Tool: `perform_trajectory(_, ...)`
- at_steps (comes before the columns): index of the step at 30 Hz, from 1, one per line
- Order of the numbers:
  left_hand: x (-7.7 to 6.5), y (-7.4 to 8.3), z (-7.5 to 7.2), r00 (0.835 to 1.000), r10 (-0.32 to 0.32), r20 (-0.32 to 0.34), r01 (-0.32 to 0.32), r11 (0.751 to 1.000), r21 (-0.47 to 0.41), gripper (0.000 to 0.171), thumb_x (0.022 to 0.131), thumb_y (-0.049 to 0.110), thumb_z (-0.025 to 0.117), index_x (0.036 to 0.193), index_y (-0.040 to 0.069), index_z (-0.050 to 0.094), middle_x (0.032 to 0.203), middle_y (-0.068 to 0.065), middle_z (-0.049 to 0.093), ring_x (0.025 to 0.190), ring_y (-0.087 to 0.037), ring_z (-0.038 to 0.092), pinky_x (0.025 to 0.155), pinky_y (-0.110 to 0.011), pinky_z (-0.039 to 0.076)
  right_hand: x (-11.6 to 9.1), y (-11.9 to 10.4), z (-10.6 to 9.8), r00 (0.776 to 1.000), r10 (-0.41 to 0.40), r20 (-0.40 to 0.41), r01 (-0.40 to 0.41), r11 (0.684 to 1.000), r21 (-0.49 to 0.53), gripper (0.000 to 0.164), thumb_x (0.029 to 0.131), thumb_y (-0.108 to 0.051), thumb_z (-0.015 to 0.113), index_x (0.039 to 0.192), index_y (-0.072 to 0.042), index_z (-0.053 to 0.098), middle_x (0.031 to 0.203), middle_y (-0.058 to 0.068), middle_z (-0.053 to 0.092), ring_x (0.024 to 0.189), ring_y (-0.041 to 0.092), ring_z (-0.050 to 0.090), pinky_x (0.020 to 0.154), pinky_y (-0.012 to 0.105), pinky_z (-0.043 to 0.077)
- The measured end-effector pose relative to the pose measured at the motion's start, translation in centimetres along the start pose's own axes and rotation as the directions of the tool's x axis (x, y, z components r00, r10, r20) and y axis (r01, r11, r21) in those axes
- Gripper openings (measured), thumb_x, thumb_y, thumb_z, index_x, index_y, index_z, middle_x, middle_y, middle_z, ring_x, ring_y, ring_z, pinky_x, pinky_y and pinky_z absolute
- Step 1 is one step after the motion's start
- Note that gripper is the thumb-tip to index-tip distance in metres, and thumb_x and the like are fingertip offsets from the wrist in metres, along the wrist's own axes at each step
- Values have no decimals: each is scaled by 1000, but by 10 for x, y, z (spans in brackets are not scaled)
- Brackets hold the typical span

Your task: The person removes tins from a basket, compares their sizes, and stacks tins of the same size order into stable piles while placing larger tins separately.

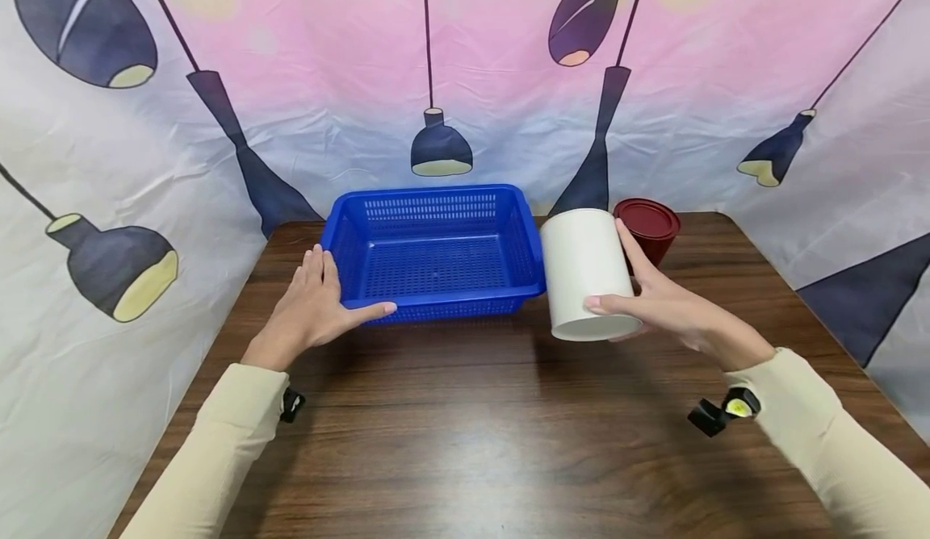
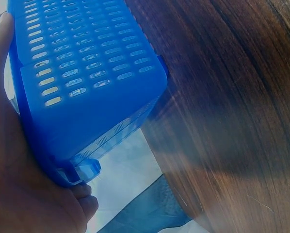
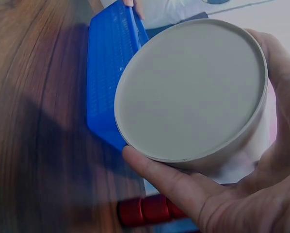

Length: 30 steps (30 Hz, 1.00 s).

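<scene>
My right hand (image 1: 657,301) grips a white cylindrical canister (image 1: 581,269), thumb on the near side and fingers round the far right side. The canister is tilted, and its flat round end (image 3: 193,92) faces the right wrist camera. It is beside the right end of a blue plastic basket (image 1: 436,305) with slotted walls, overlapping its edge in the head view. At the basket's near left corner rests my left hand (image 1: 305,301), thumb stretched along the front rim and fingers extended along the left side. Inside, the basket floor shows bare.
Behind my right hand a dark red lidded canister (image 1: 647,220) stands on the brown wooden table (image 1: 465,426), partly hidden by the white one. A cloth backdrop (image 1: 501,152) printed with lamps hangs behind the table's far edge.
</scene>
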State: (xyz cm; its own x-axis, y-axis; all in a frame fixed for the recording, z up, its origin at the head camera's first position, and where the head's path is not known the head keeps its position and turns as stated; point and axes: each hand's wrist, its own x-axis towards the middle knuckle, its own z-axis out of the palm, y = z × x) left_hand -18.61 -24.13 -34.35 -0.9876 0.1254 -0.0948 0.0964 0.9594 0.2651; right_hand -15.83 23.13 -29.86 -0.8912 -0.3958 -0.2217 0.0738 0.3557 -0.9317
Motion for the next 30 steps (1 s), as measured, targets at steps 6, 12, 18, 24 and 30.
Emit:
perform_trajectory(6,1,-1,0,1000,6,1,-6,1000,4,141,77,92,47,154,-15,-6,162,-34,-14,150,-49,-12,120,-64,4,-24,15,-19,999,-6,-39,6,1000,-6,110,96,-24,69,152,-55,-21,165,10,-16,137,46,25,87,50,53)
perform_trajectory(12,0,0,0,1000,7,1,-7,1000,-2,141,78,91,48,154,-15,-5,162,-34,-14,150,-50,-12,119,-65,4,-46,27,-38,998,-7,-59,9,999,38,108,99,-21,65,150,-57,-23,163,5,-28,135,50,27,80,56,56)
perform_trajectory(18,1,0,0,1000,5,8,-5,1000,-2,141,77,91,47,154,-15,-6,162,-33,-16,149,-50,-13,119,-66,4,-61,39,-57,997,-20,-76,24,998,57,104,101,-18,59,149,-59,-23,162,7,-27,127,41,43,79,58,58)
perform_trajectory(24,0,-1,0,1000,16,-5,-16,1000,8,140,78,90,48,154,-15,-6,162,-34,-13,150,-50,-11,120,-65,4,-67,51,-77,994,9,-113,1,996,91,102,104,-17,55,146,-59,-28,162,12,-31,107,16,61,79,60,58)
perform_trajectory(30,0,1,0,1000,13,-1,-13,1000,4,140,78,91,48,154,-15,-6,162,-34,-14,150,-50,-12,119,-66,5,-66,69,-94,980,65,-188,-40,990,133,103,104,-22,56,143,-60,-32,160,11,-35,105,6,57,81,57,59)
